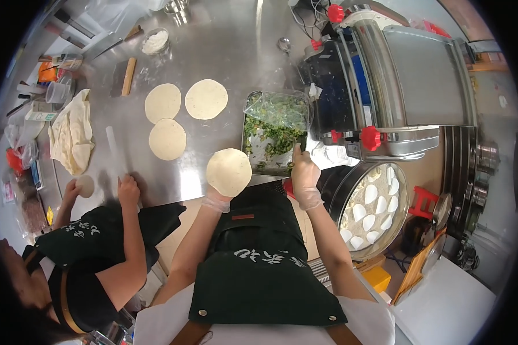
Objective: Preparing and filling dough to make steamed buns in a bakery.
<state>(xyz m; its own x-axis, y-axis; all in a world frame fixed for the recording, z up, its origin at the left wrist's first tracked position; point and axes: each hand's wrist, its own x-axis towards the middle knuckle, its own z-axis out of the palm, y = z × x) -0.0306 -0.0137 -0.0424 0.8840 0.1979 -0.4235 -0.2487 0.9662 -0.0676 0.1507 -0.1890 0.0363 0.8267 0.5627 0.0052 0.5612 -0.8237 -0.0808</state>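
Observation:
A round flat dough wrapper (229, 171) lies over my left hand (217, 193), which supports it from below at the table's near edge. The dough hides most of that hand's fingers. Just right of it, my gloved right hand (306, 173) is closed at the near right corner of a metal tray (243, 133). What its fingers grip is hidden. Chopped green filling (279, 138) fills much of the tray, with clear plastic film (282, 109) over the far part. Three more round wrappers (206, 99) rest on the steel table, left of the tray.
A rolling machine (426, 75) with red knobs stands at right. Below it, a round steamer tray (406, 201) holds several white folded pieces. At left, a co-worker's hands (128, 190) work near a cloth-like dough sheet (72, 132). A wooden-handled scraper (128, 77) and bowl (155, 42) lie farther back.

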